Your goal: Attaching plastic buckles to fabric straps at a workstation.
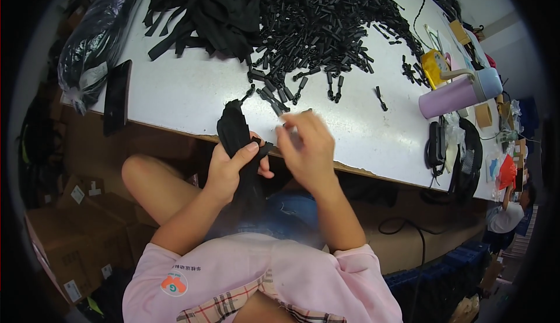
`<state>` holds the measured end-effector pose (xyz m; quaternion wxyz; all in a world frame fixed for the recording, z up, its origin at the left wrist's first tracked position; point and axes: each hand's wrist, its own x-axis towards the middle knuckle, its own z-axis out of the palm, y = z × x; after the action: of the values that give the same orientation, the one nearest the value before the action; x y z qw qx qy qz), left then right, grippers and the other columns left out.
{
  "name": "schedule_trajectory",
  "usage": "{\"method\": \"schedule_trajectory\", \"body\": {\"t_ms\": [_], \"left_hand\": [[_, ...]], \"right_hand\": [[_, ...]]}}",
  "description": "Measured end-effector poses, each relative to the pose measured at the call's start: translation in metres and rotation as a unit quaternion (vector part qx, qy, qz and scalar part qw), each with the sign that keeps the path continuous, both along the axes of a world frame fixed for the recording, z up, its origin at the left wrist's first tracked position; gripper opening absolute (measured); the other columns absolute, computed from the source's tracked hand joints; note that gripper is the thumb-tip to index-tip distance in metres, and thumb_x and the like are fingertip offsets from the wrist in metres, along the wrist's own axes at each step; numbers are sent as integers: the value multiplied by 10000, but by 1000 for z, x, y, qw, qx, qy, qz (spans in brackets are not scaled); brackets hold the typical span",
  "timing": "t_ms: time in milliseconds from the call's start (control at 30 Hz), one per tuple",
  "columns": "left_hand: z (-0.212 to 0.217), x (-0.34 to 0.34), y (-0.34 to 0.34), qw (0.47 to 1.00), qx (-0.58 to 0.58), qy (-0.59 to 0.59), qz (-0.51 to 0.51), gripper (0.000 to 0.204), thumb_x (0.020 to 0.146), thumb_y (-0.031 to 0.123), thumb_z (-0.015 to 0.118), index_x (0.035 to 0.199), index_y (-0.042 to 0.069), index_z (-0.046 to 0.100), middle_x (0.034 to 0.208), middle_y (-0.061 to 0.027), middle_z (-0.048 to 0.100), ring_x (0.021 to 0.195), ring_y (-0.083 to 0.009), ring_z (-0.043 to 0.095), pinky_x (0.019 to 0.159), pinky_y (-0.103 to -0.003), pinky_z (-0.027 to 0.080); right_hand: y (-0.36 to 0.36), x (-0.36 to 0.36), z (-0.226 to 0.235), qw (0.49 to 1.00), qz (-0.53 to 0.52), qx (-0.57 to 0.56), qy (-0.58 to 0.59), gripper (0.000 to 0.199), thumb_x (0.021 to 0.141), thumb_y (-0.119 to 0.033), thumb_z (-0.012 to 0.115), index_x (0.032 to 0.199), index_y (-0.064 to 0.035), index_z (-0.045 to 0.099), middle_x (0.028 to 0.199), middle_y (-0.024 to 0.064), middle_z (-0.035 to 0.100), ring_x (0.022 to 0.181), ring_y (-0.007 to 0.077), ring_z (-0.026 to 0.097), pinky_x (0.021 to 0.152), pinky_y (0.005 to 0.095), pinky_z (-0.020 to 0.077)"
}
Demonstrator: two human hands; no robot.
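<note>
My left hand (230, 168) is closed around a bundle of black zipper strips (233, 127), held upright at the table's near edge with its lower part hanging toward my lap. A zipper pull (249, 91) shows by the bundle's top end. To the right, my right hand (306, 148) hovers over the table edge, slightly blurred, its thumb and fingers curled together; what they hold, if anything, is hidden. Several loose black zipper pulls (274, 98) lie just beyond its fingertips. Farther back spreads a large heap of these pulls (321, 25).
More black strips (213, 20) are piled on the white table (181, 95) at the back left. Near its left edge lie a plastic-wrapped black bundle (99, 37) and a dark phone (118, 95). A purple bottle (449, 97), yellow tape dispenser (433, 66) and black pouch (434, 145) are at right.
</note>
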<state>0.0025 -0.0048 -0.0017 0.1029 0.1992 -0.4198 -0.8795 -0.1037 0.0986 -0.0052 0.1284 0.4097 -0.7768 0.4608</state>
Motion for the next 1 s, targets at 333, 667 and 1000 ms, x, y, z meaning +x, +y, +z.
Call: {"method": "schedule_trajectory", "body": {"t_ms": [333,667,1000], "left_hand": [[-17,0,4,969,-239,-25,58,197,779,159,589,868,-9,535,743,-11,549,656,-57,488,602,-195,416],[-11,-7,7,957,-283,60,23,93,776,70,579,828,-4,560,719,0,547,650,-46,474,584,-186,392],[-6,-4,7,942,-335,5,9,96,755,44,580,834,-2,553,702,6,538,629,-43,474,582,-187,392]], "right_hand": [[-1,-12,2,998,-8,39,-55,98,687,-37,589,776,-31,550,661,48,507,568,153,495,501,255,398],[17,13,10,945,128,-97,-284,61,703,-5,608,757,-8,580,666,53,543,496,72,482,440,182,376],[17,14,10,988,135,-68,-45,161,663,51,624,811,-7,600,719,65,542,520,69,493,444,180,387]]}}
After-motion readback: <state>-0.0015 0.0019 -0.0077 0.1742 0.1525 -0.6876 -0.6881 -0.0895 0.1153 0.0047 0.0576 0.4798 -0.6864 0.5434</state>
